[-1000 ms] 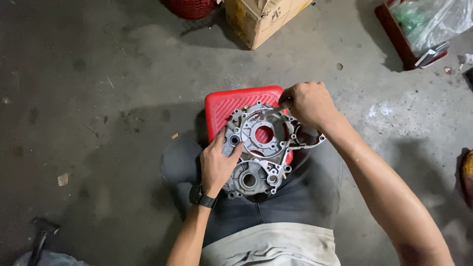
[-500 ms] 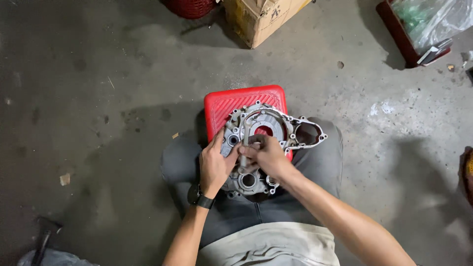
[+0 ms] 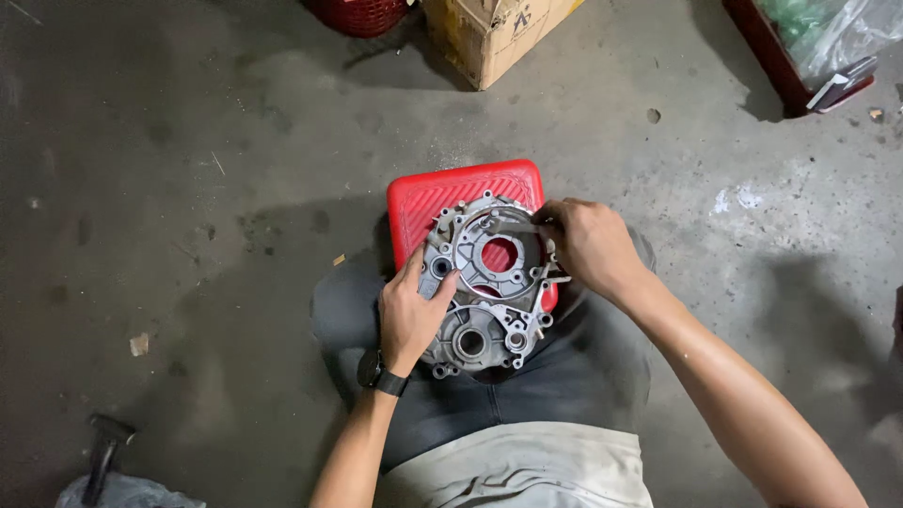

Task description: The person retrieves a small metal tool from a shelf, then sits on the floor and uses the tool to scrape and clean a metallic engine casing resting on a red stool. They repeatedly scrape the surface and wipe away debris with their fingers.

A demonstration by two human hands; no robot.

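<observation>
At the far left the bare concrete floor (image 3: 188,188) is dark, stained and dotted with small scraps, and near the bottom left corner a hammer (image 3: 105,450) lies with its head against a crumpled pale bag (image 3: 132,494). Moving in, the left hand (image 3: 411,315), with a dark watch (image 3: 380,373) on its wrist, rests flat on the left edge of a silver engine case (image 3: 489,282), fingers spread and pressing down on the metal rather than curled around it, the thumb reaching toward the rim of the large round opening. The casting lies face up across the person's lap, on dark trousers (image 3: 564,386), and its upper half sits on a red ribbed plastic stool (image 3: 442,193) that stands on the floor just in front of the knees; red shows through the round hole in the middle of the case. To the right, the right hand (image 3: 588,246) is closed at the upper right edge of the casting, fingertips pinched on what looks like a thin grey gasket (image 3: 513,218) lying along the rim of the circular recess, though how firmly it is gripped is hard to tell. Above, at the top edge, a red basket (image 3: 362,14) and a cardboard box (image 3: 489,38) stand side by side on the floor, well apart from the hands. At the upper right corner a dark red tray (image 3: 771,66) holds clear plastic bags (image 3: 828,28) with green contents.
</observation>
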